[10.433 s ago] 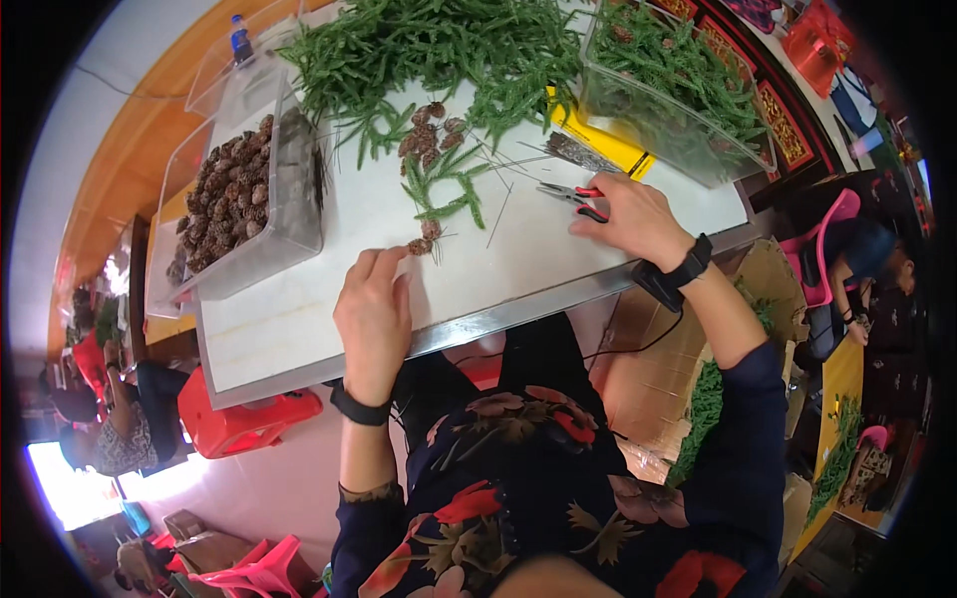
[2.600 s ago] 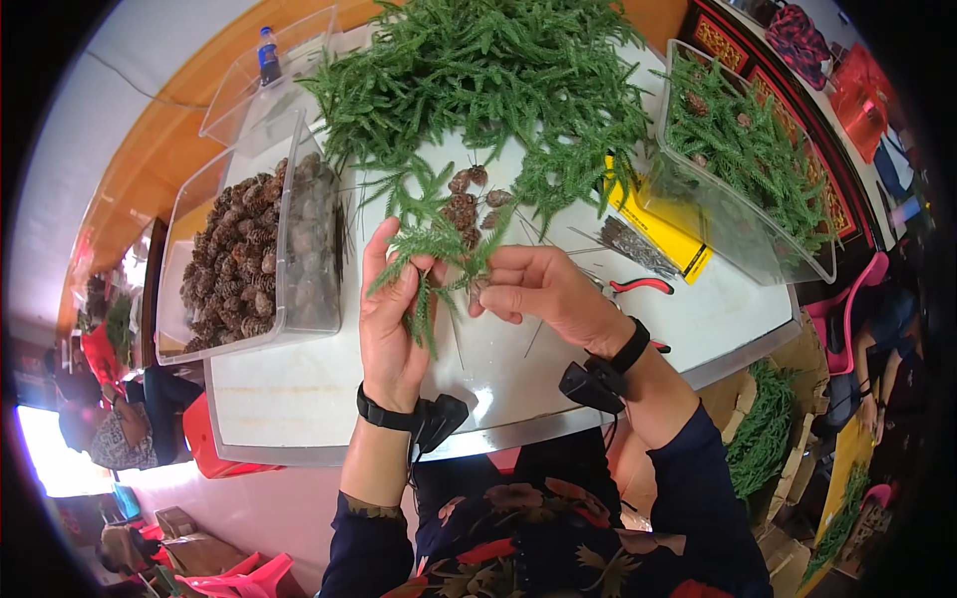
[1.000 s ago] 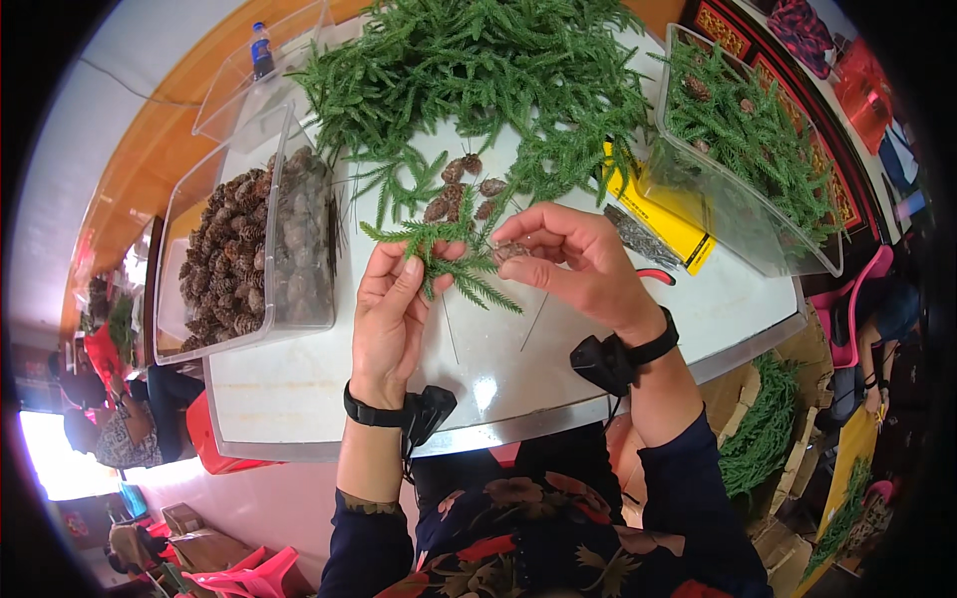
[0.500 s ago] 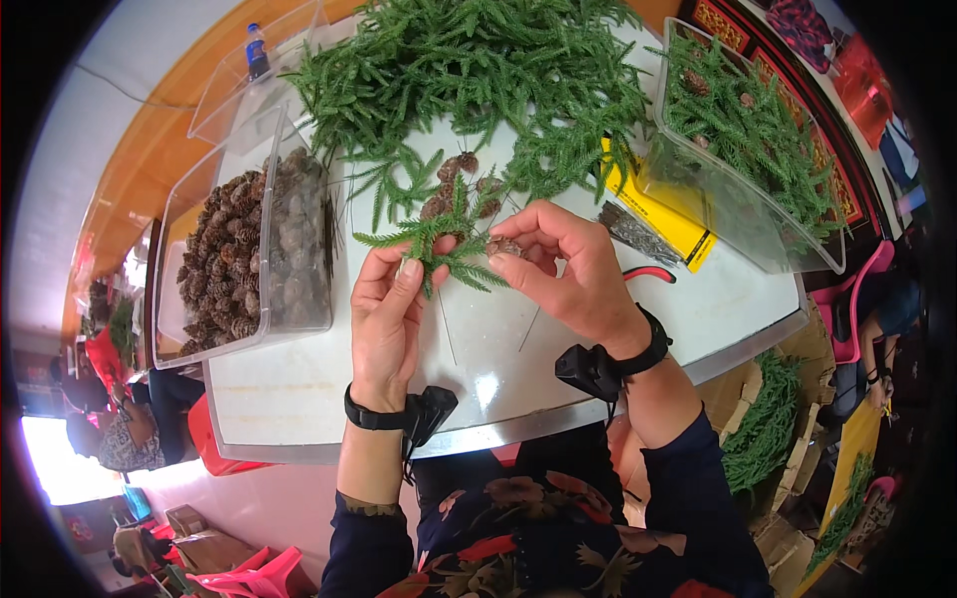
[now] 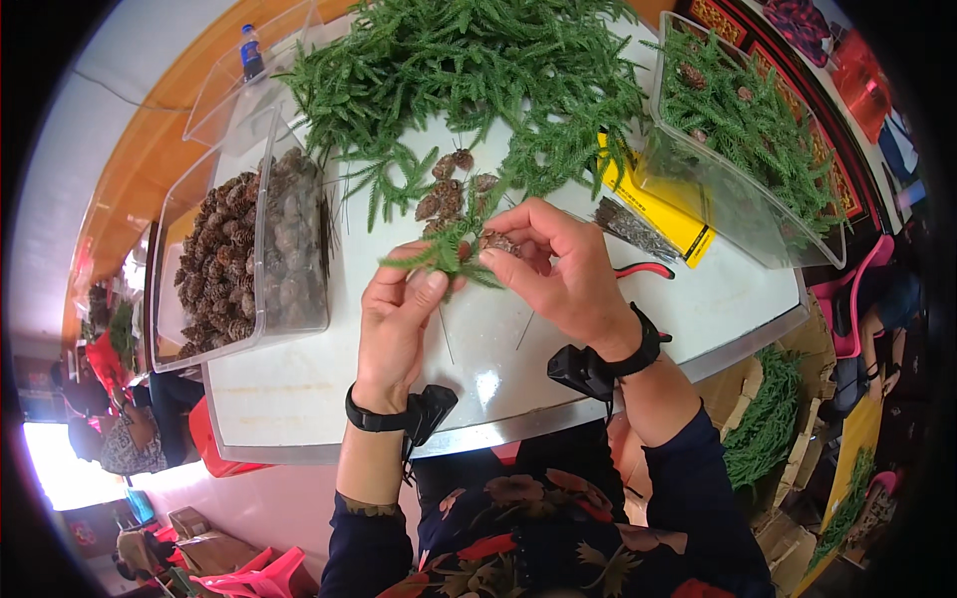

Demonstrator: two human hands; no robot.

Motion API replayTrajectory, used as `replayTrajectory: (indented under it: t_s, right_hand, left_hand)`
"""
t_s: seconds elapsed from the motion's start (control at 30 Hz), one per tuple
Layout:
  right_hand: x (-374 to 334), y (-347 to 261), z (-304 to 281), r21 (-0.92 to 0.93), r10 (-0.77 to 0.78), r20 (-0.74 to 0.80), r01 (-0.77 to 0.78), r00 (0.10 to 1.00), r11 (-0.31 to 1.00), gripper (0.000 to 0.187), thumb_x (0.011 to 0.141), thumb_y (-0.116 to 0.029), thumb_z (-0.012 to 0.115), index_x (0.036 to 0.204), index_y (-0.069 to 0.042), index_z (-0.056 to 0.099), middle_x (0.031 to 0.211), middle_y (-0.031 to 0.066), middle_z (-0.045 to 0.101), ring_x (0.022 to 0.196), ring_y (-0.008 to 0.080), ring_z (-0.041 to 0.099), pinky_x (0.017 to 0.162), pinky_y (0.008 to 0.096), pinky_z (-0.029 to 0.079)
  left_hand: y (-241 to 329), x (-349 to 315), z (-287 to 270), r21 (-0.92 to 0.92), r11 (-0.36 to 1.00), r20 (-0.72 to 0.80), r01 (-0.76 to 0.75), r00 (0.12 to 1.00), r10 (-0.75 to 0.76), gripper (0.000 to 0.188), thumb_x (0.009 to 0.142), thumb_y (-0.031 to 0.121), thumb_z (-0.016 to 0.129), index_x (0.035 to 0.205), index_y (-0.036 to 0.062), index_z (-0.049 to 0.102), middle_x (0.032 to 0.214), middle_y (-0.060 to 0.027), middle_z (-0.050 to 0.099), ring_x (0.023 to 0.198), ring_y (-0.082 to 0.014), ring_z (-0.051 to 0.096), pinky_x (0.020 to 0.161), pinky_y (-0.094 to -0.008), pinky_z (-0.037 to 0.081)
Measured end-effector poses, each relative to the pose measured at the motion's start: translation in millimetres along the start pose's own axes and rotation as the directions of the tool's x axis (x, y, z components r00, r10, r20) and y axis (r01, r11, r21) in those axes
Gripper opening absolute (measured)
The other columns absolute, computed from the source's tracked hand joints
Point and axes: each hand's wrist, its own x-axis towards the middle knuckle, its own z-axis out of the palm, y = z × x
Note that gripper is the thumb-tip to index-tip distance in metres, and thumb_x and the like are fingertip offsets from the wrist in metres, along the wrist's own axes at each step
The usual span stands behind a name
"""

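My left hand (image 5: 397,321) and my right hand (image 5: 560,269) meet over the white table (image 5: 299,384), both pinching a small bunch of green fir-like sprigs (image 5: 444,255) with a brown pine cone (image 5: 498,242) at its right end. The sprigs fan out to the left between my thumbs. Just beyond my fingers lie a few loose pine cones (image 5: 451,189) on the table. A large heap of green sprigs (image 5: 469,75) covers the far side.
A clear plastic bin of pine cones (image 5: 244,259) stands at the left. Another clear bin with sprigs and cones (image 5: 743,140) stands at the right. A yellow box (image 5: 663,204), thin wires (image 5: 628,224) and red-handled cutters (image 5: 648,269) lie right of my hands.
Both hands have stayed close together on the bunch, turning it slightly. Much earlier my right hand was on the red-handled cutters and my left lay flat on the table.
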Motion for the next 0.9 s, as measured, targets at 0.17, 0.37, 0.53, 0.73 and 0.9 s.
replayTrajectory:
  t_s: [0.17, 0.37, 0.53, 0.73, 0.9]
  right_hand:
    - [-2.7, 6.5, 9.1, -0.178, -0.155, -0.048, 0.145, 0.987, 0.973, 0.022, 0.081, -0.007, 0.07, 0.1, -0.002, 0.062, 0.071, -0.0001, 0.061, 0.054, 0.0034, 0.047, 0.049, 0.0197, 0.038]
    - [-5.5, 10.3, 24.2, -0.272, -0.317, -0.06, 0.29, 0.947, 0.918, 0.024, 0.079, -0.006, 0.071, 0.101, -0.004, 0.062, 0.069, 0.0043, 0.061, 0.049, 0.0103, 0.048, 0.046, 0.0234, 0.039]
    - [-8.5, 12.4, 29.7, -0.305, -0.321, -0.02, 0.3, 0.947, 0.904, 0.024, 0.079, -0.008, 0.073, 0.101, -0.005, 0.062, 0.066, 0.0056, 0.058, 0.048, 0.0119, 0.049, 0.046, 0.0251, 0.039]
    - [-10.7, 15.9, 34.5, -0.272, -0.35, -0.052, 0.324, 0.935, 0.906, 0.024, 0.079, -0.005, 0.073, 0.1, -0.004, 0.062, 0.063, 0.006, 0.056, 0.047, 0.0117, 0.049, 0.045, 0.0255, 0.039]
    - [-12.6, 8.2, 38.2, -0.184, -0.335, -0.044, 0.322, 0.941, 0.928, 0.023, 0.079, -0.003, 0.073, 0.099, -0.004, 0.061, 0.063, 0.0056, 0.057, 0.047, 0.0113, 0.05, 0.045, 0.0248, 0.04]
  left_hand:
    - [4.6, -1.7, 12.8, 0.122, 0.986, -0.053, -0.116, 0.991, 0.123, 0.032, 0.091, 0.006, 0.058, 0.123, 0.0015, 0.054, 0.117, -0.0099, 0.06, 0.099, -0.0118, 0.056, 0.083, -0.0258, 0.045]
    - [6.2, -3.1, 0.3, 0.18, 0.983, -0.152, -0.024, 0.987, 0.051, 0.028, 0.091, 0.011, 0.06, 0.118, 0.0011, 0.06, 0.099, -0.005, 0.065, 0.076, -0.0033, 0.052, 0.061, -0.0175, 0.036]
    - [3.1, -0.7, 10.1, 0.164, 0.985, -0.316, 0.06, 0.949, -0.005, 0.022, 0.09, 0.013, 0.063, 0.108, 0.0005, 0.067, 0.078, 0.001, 0.065, 0.058, 0.0001, 0.041, 0.05, -0.0156, 0.026]
    - [-0.1, -0.8, 3.1, 0.12, 0.992, -0.271, 0.039, 0.963, -0.005, 0.02, 0.09, 0.012, 0.063, 0.106, 0.001, 0.068, 0.074, 0.003, 0.062, 0.056, 0.0001, 0.039, 0.049, -0.0163, 0.026]
    - [1.8, -4.1, -0.6, 0.148, 0.989, -0.227, -0.005, 0.973, 0.039, 0.015, 0.089, 0.01, 0.063, 0.101, 0.0014, 0.068, 0.075, 0.0027, 0.062, 0.06, -0.0003, 0.043, 0.051, -0.0166, 0.028]
